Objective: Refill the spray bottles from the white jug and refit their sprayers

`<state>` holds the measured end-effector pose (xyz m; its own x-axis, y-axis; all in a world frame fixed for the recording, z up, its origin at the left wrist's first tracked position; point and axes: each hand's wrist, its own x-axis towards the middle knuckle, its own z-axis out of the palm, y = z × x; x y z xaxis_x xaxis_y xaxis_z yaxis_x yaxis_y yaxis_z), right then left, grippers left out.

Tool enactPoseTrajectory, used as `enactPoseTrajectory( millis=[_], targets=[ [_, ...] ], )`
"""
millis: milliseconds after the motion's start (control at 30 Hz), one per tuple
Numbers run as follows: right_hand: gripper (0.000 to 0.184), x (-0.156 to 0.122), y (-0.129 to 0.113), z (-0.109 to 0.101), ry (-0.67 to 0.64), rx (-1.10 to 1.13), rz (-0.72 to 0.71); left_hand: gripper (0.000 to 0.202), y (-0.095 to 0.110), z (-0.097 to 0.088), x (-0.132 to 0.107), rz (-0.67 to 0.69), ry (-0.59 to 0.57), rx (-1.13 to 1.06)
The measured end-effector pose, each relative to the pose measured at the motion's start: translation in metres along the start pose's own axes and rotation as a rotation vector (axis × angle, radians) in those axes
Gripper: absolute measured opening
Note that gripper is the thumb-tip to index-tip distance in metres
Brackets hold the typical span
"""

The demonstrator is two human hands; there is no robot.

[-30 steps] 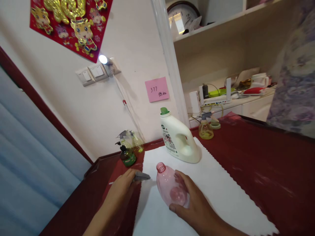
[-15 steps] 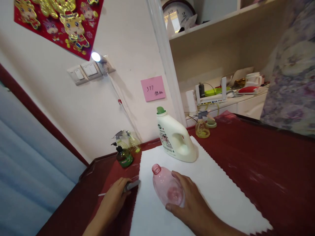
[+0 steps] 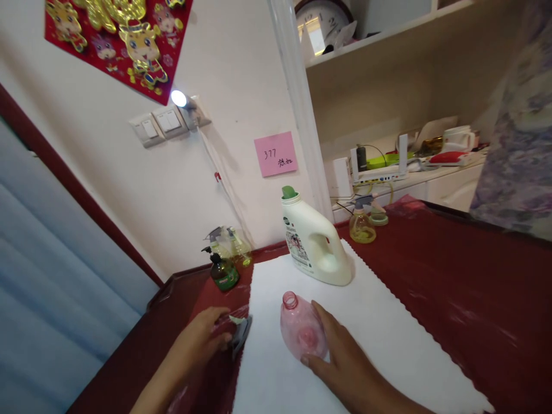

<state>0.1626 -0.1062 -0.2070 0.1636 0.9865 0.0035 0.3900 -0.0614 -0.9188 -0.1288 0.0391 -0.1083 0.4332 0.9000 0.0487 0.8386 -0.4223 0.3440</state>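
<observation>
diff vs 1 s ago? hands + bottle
The left hand drew back to the sheet's left edge with the grey sprayer head, which pointed at the bottle neck a second ago and now hangs off the edge, tilted down. The right hand keeps the pink bottle lying on the white sheet. The white jug has not moved.

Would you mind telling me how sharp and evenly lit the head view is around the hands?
Head view: the pink bottle under the right hand is fairly sharp; the left hand and its grey sprayer are smeared; the wall lamp glares; straight lines bow from wide-angle distortion.
</observation>
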Motion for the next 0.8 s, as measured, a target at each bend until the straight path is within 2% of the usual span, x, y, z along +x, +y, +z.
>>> enactPoseTrajectory(
  millis=[100, 167, 267, 333, 400, 433, 500, 533, 567, 667, 733, 800],
  targets=[
    [0.1, 0.0, 0.005, 0.003, 0.046, 0.003, -0.026, 0.049, -0.004, -0.013, 0.011, -0.038, 0.194, -0.049],
    [0.099, 0.0, 0.006, 0.004, 0.096, -0.009, -0.058, 0.051, -0.004, -0.019, 0.02, -0.058, 0.279, -0.077],
    [0.09, 0.0, 0.007, 0.005, 0.134, -0.038, -0.114, 0.049, 0.007, -0.018, 0.024, -0.069, 0.31, -0.205],
    [0.084, 0.001, 0.01, 0.005, 0.143, -0.026, -0.133, 0.054, 0.023, -0.007, 0.02, -0.063, 0.208, -0.384],
    [0.084, 0.004, 0.015, 0.006, 0.163, 0.003, -0.135, 0.068, 0.043, 0.014, 0.013, -0.01, 0.034, -0.578],
    [0.085, 0.006, 0.018, 0.006, 0.164, 0.016, -0.139, 0.081, 0.055, 0.028, 0.008, 0.05, -0.062, -0.634],
    [0.086, 0.009, 0.027, 0.008, 0.133, 0.019, -0.171, 0.118, 0.079, 0.055, 0.0, 0.163, -0.165, -0.729],
    [0.085, 0.011, 0.031, 0.009, 0.117, 0.01, -0.201, 0.133, 0.09, 0.068, -0.003, 0.169, -0.226, -0.788],
    [0.084, 0.012, 0.035, 0.011, 0.115, -0.002, -0.235, 0.138, 0.1, 0.078, -0.005, 0.156, -0.261, -0.859],
    [0.08, 0.014, 0.042, 0.018, 0.213, -0.023, -0.308, 0.111, 0.119, 0.094, -0.001, 0.183, -0.21, -0.992],
    [0.08, 0.013, 0.042, 0.021, 0.294, -0.027, -0.319, 0.097, 0.121, 0.092, 0.007, 0.193, -0.106, -0.961],
    [0.079, 0.012, 0.041, 0.022, 0.344, -0.044, -0.337, 0.092, 0.117, 0.087, 0.017, 0.148, 0.024, -0.871]
  ],
)
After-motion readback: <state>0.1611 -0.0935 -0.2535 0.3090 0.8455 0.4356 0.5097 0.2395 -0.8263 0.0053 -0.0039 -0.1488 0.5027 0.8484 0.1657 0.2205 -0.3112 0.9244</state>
